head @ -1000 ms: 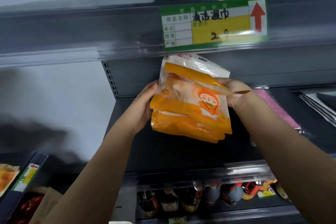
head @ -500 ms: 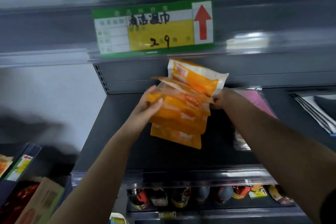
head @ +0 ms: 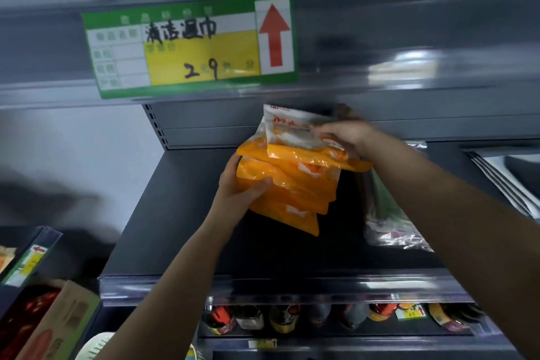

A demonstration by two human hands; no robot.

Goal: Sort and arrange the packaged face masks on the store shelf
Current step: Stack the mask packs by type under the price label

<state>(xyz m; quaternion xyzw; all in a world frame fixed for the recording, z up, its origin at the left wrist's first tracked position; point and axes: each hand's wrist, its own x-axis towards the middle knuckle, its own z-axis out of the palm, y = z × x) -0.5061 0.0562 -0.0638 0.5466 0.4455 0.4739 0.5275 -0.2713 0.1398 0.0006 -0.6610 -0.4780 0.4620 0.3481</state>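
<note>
Over the preceding second the orange packs (head: 287, 184) went from an upright, face-on bundle to a tilted fan leaning back toward the shelf (head: 187, 213) rear. The printed faces, earlier turned to the camera, now pointed mostly upward, and the lower edges spread into a stepped stack.

The left hand (head: 238, 190) gripped the left edge of the fan, thumb curled over the front face and the other fingers hidden behind. It had shifted from a flat support at the side to this clamping hold. The right hand (head: 347, 134) had risen to the top pack (head: 295, 137), whose white header stood nearest the price tag (head: 190, 44), and pinched its upper right corner, fingers curled. That pack sat partly separated from the ones below it.

The packs were held above the shelf deck, directly below the price tag; whether the lowest edge touched the deck could not be told. A clear bag (head: 388, 213) lay on the deck just right of the packs, further right of the price tag.

Judgement: the bundle was being squared and one pack singled out, so sorting was in progress and placement was not yet done. The loose fan could slip from the left-hand grip if the top pack were pulled away sharply.
</note>
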